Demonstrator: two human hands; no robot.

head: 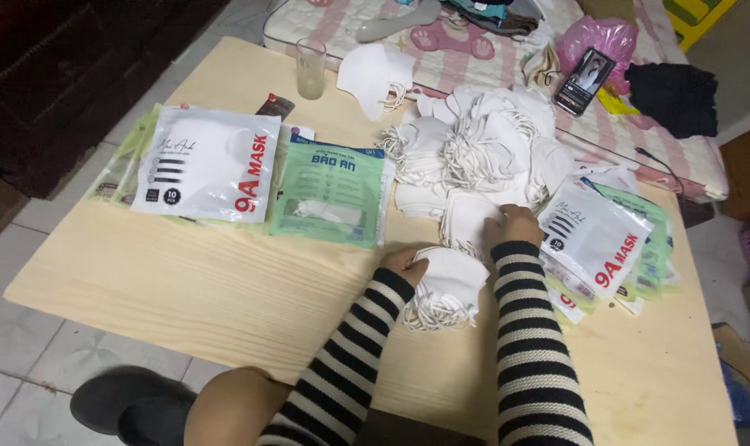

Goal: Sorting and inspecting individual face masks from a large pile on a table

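Observation:
My left hand (405, 264) grips the left edge of a small stack of white face masks (453, 285) lying on the pale wooden table (185, 281). My right hand (514, 225) rests, fingers curled, on the near edge of a big loose heap of white masks (474, 149) with tangled ear loops. Both arms wear black-and-white striped sleeves. Just right of my right hand lies a pile of white and green mask packets (602, 244).
More mask packets lie at the table's left: a white one (210, 165) and a green one (334, 194). A drinking glass (310, 68) stands at the far edge. A phone (584, 81) and clothes lie on a pink striped mattress behind.

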